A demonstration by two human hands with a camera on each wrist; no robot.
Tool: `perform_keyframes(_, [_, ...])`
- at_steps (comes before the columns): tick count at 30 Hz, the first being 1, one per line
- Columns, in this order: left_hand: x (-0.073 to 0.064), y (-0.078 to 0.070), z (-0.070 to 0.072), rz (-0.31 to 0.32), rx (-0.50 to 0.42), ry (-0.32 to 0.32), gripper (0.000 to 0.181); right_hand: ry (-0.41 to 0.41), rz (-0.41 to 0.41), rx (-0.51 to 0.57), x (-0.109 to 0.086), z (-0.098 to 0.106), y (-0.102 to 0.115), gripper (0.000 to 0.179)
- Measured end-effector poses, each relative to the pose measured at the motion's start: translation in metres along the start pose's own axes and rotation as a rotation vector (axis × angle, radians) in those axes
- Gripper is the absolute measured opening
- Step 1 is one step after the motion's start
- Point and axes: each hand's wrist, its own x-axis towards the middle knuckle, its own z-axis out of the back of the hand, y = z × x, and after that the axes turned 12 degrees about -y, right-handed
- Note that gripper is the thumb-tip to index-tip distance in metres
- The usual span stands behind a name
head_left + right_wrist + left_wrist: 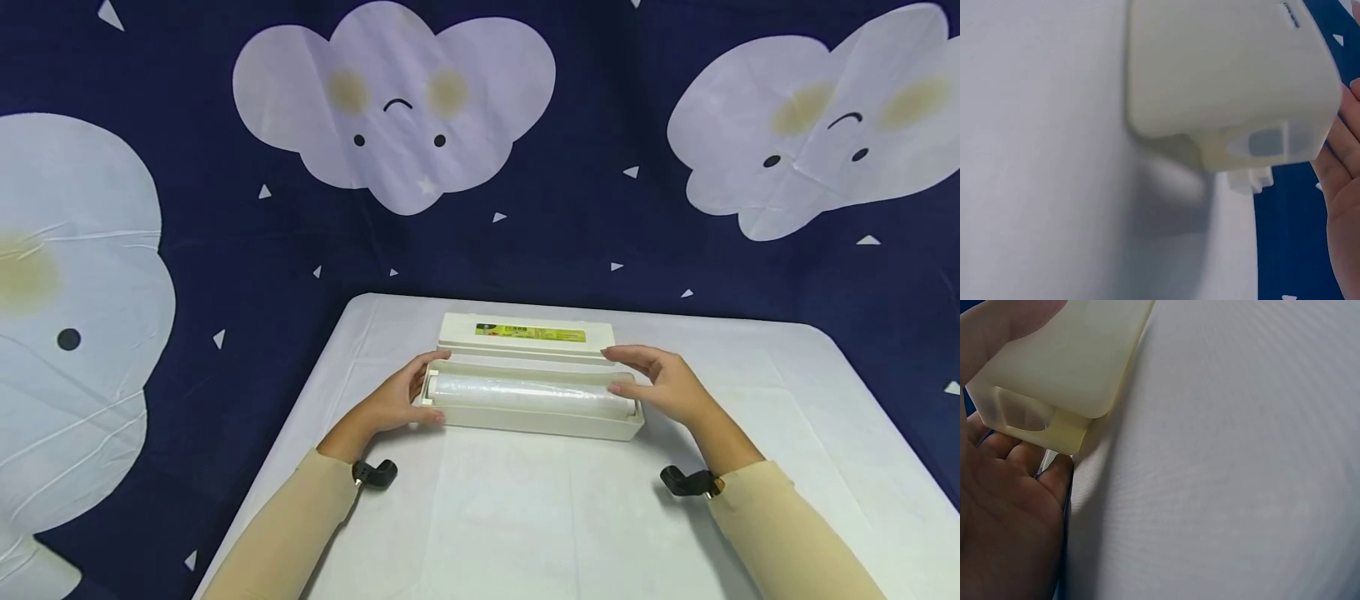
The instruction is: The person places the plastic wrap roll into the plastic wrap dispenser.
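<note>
A cream plastic cling film dispenser box (540, 421) lies lengthwise on the table, its top uncovered. Inside it rests a roll of clear cling film (525, 393). My left hand (393, 400) grips the box's left end, thumb at the front wall and fingers round the end, as the left wrist view shows on the box (1072, 362). Over the right end hovers my right hand (667, 387), fingers fairly straight, thumb above the roll. In the right wrist view its palm (1347, 206) is beside the box end (1229, 75).
Just behind the box lies its cream lid (457, 333) with a yellow label; the right fingertips are near its right corner. A white cloth covers the table (495, 517). Behind hangs a dark blue curtain (570, 258) with clouds.
</note>
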Motion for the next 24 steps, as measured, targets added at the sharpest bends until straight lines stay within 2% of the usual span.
perform_keyframes(4, [-0.001,-0.001,0.000,-0.001,0.012,-0.009,0.108,0.013,-0.038,-0.019,-0.008,0.002,-0.008,0.061])
perform_keyframes(13, [0.000,0.000,0.000,0.003,0.024,-0.016,0.109,0.015,-0.062,-0.009,-0.023,0.003,-0.021,0.077])
perform_keyframes(24, [0.000,0.001,-0.001,-0.011,0.004,-0.011,0.110,0.007,-0.057,0.080,-0.033,0.000,-0.029,0.092])
